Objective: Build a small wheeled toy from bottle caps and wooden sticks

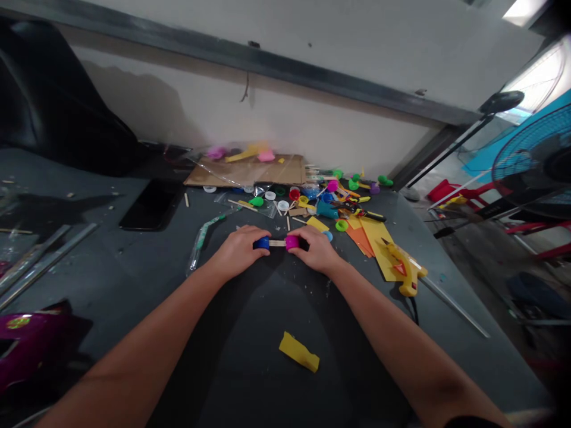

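Note:
My left hand is closed round a blue bottle cap, thumb in front and fingers behind. A magenta bottle cap is pinched the same way in my right hand. Between the two caps runs a short pale wooden stick, its ends meeting them; how it is fixed cannot be seen. Both hands are low over the dark grey table. Closer to me lies a torn yellow strip.
Bottle caps, sticks and pliers clutter the back. To the right, a yellow glue gun rests by yellow sheets. A black phone and a wrapped toothbrush lie leftward. A cardboard piece sits near the wall.

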### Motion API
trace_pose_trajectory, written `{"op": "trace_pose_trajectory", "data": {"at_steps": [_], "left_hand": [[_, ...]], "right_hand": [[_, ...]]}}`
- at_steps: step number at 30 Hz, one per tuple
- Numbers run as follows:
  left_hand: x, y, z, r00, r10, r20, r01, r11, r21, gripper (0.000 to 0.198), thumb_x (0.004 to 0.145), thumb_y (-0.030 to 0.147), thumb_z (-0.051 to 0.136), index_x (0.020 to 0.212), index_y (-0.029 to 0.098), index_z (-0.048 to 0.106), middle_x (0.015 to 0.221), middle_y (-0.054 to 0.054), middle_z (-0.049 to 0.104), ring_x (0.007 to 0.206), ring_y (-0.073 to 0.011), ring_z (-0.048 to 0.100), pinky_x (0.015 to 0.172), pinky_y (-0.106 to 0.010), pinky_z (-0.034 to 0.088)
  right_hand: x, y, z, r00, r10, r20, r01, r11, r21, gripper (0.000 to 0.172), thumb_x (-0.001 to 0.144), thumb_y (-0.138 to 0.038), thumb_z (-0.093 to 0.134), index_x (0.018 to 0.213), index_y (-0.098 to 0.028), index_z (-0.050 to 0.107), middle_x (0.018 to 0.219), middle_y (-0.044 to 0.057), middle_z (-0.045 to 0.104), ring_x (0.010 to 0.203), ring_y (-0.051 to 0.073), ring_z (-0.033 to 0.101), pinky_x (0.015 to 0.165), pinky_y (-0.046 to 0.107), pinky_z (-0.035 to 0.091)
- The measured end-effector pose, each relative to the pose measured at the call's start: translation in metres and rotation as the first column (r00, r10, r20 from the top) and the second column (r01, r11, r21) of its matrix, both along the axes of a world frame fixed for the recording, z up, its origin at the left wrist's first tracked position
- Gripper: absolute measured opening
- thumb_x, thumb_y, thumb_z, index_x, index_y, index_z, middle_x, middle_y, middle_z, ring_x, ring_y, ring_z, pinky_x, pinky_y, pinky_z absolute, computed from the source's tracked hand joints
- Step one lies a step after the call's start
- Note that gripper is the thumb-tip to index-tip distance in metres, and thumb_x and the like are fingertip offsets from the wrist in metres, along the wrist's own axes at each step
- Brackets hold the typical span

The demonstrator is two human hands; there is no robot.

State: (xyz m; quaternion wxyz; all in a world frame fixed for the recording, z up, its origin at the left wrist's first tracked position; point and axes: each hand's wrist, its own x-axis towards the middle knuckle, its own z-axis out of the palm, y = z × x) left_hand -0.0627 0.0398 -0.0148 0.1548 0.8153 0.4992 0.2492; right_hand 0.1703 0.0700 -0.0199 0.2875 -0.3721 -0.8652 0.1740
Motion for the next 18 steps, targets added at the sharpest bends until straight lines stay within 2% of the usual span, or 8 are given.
{"op": "trace_pose_trajectory", "data": {"at_steps": [18], "left_hand": [[0.0, -0.0006, 0.001, 1.0, -0.003, 0.004, 0.003, 1.0, -0.018, 0.028, 0.078, 0.026, 0.064, 0.106, 0.025, 0.063, 0.106, -0.004, 0.067, 0.102, -0.0227, 0.058, 0.092, -0.04, 0.043]], "right_hand": [[-0.0006, -0.0014, -0.0014, 1.0, -0.021, -0.007, 0.02, 1.0, -0.024, 0.027, 0.073, -0.021, 0.071, 0.099, -0.021, 0.062, 0.097, 0.007, 0.066, 0.094, 0.023, 0.059, 0.083, 0.04, 0.048]]}}
